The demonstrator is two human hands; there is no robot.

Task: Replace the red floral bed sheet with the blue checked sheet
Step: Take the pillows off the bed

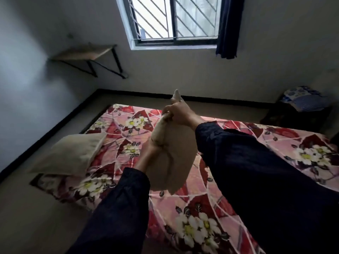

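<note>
My left hand (152, 146) grips the side of a plain beige pillow (176, 154), my right hand (178, 113) its top corner, above the red floral bed sheet (124, 143) spread on the bed. A folded blue patterned cloth (302, 98) sits far right.

A barred window (174, 19) is set in the wall (275, 61) above the right hand (178, 112), a dark curtain (229, 26) at its right edge. A bracketed wall shelf (86, 52) is mounted up-left of the left hand (152, 145). A beige pillow (73, 154) lies left of that hand.
</note>
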